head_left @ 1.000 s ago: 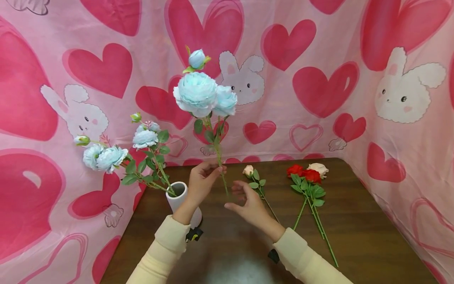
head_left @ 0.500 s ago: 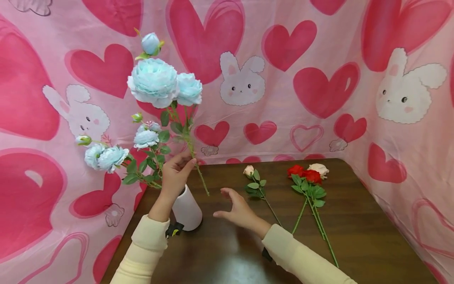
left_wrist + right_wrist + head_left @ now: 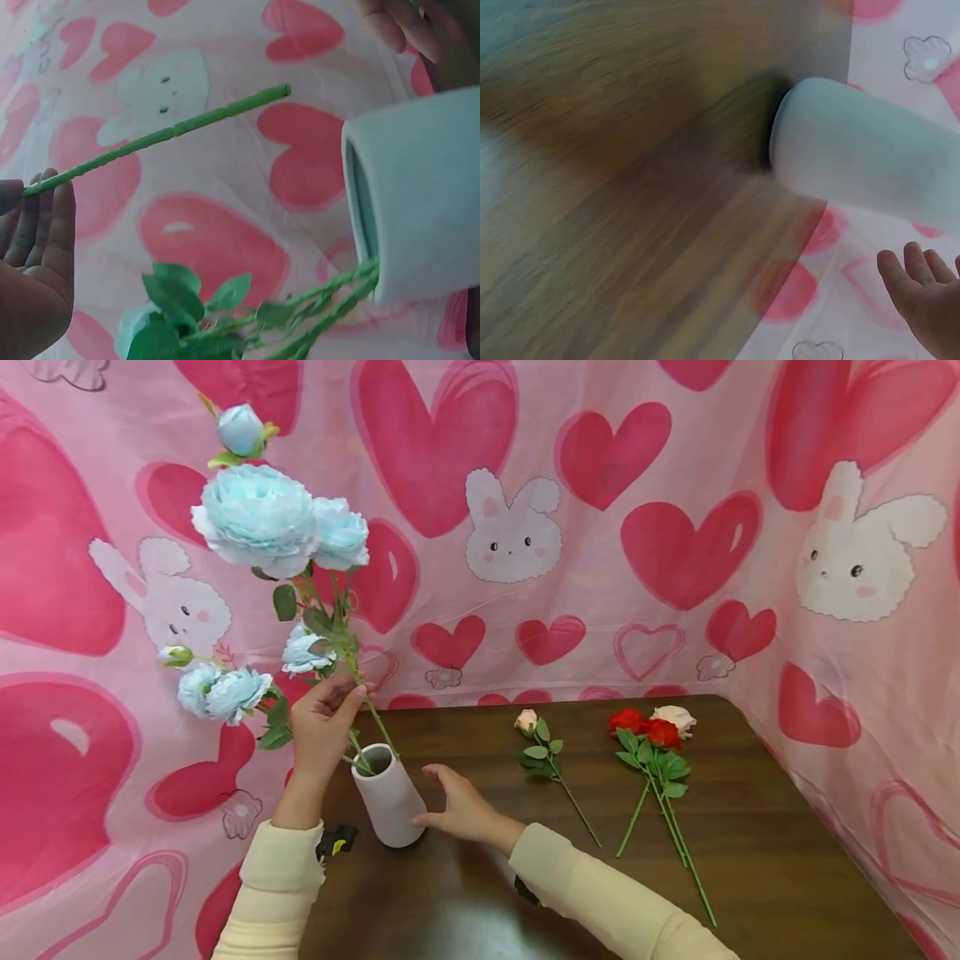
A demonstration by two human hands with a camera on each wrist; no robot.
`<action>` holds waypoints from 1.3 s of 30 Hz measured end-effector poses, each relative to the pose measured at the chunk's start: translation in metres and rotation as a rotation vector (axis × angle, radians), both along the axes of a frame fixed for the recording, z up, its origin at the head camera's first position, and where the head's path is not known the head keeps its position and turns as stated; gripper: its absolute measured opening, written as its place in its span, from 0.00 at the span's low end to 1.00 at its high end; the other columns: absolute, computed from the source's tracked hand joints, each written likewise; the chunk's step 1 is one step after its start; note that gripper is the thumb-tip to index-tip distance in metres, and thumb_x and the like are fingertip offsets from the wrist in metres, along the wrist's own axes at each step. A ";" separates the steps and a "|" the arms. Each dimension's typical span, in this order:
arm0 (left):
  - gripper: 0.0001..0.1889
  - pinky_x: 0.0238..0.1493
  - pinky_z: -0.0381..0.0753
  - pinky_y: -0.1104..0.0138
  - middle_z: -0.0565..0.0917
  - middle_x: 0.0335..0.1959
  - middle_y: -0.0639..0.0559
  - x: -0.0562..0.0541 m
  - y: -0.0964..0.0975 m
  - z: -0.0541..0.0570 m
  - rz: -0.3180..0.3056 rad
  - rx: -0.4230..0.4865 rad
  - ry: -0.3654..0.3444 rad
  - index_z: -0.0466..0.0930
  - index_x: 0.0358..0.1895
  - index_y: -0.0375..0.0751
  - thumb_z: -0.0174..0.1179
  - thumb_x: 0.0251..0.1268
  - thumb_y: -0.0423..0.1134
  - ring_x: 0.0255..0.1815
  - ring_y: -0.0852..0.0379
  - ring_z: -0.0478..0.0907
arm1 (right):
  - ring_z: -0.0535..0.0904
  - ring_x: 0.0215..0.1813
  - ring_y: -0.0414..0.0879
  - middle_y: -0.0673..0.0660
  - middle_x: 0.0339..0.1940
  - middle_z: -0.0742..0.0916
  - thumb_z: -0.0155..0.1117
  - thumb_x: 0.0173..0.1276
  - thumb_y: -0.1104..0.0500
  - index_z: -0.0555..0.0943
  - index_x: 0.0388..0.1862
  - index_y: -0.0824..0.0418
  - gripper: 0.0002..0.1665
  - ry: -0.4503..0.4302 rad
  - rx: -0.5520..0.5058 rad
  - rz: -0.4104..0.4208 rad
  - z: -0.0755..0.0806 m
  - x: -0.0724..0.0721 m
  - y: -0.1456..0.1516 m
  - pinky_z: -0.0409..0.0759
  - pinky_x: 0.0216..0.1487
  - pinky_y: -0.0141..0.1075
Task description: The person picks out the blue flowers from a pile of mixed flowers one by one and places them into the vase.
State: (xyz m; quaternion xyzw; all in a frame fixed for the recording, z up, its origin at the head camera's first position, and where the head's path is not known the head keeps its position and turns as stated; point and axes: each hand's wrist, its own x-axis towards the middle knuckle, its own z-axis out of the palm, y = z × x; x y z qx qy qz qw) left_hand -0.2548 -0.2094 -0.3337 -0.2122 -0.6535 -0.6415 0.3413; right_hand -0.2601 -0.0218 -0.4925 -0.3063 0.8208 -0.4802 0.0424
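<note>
My left hand (image 3: 321,739) pinches the green stem (image 3: 172,131) of a pale blue peony spray (image 3: 258,518) between thumb and fingers. Its large blooms and bud rise high at the left in the head view. The stem's bare lower end is outside the white vase (image 3: 392,806), apart from its mouth in the left wrist view. Other blue peonies (image 3: 236,693) lean left out of the vase, their stems (image 3: 322,311) inside it. My right hand (image 3: 465,810) is spread, thumb and fingers apart, with the thumb tip right by the vase's side.
A single pale pink rose (image 3: 527,721) lies on the dark wooden table (image 3: 480,893), right of the vase. Farther right lie red roses (image 3: 660,732) and a cream rose (image 3: 673,719) with long stems. A pink heart-and-rabbit cloth (image 3: 592,577) hangs behind and beside the table.
My left hand has carried the peony spray leftward, its stem end now over near the vase's mouth. My right hand has also moved left, up to the vase's side.
</note>
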 end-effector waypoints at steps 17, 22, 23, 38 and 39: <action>0.09 0.36 0.79 0.79 0.84 0.35 0.30 0.026 -0.004 0.021 0.282 -0.167 -0.059 0.79 0.42 0.15 0.61 0.59 0.19 0.31 0.71 0.81 | 0.71 0.66 0.52 0.66 0.66 0.74 0.81 0.50 0.54 0.61 0.70 0.68 0.55 -0.006 -0.207 -0.105 0.015 -0.001 -0.054 0.69 0.65 0.43; 0.09 0.35 0.77 0.81 0.83 0.35 0.27 0.029 0.001 0.019 0.317 -0.234 -0.072 0.80 0.42 0.17 0.62 0.59 0.20 0.30 0.75 0.79 | 0.75 0.62 0.51 0.62 0.61 0.78 0.81 0.50 0.53 0.63 0.69 0.67 0.53 -0.026 -0.199 -0.131 0.012 -0.006 -0.059 0.73 0.61 0.42; 0.09 0.35 0.77 0.81 0.83 0.35 0.27 0.029 0.001 0.018 0.322 -0.244 -0.074 0.80 0.42 0.17 0.62 0.59 0.20 0.30 0.75 0.79 | 0.75 0.61 0.50 0.61 0.60 0.79 0.81 0.50 0.53 0.63 0.69 0.66 0.53 -0.025 -0.193 -0.131 0.012 -0.007 -0.060 0.73 0.61 0.42; 0.09 0.33 0.76 0.83 0.87 0.32 0.38 0.000 -0.013 -0.025 0.403 -0.299 -0.080 0.85 0.41 0.28 0.68 0.57 0.26 0.29 0.77 0.78 | 0.77 0.58 0.48 0.58 0.60 0.79 0.78 0.55 0.55 0.64 0.69 0.62 0.46 0.031 -0.138 -0.129 0.006 -0.010 -0.067 0.74 0.60 0.42; 0.09 0.33 0.76 0.83 0.87 0.32 0.39 0.000 -0.013 -0.027 0.411 -0.305 -0.078 0.85 0.41 0.28 0.68 0.57 0.27 0.29 0.77 0.78 | 0.77 0.57 0.48 0.58 0.60 0.79 0.78 0.55 0.56 0.64 0.69 0.62 0.46 0.036 -0.139 -0.129 0.006 -0.010 -0.067 0.74 0.59 0.42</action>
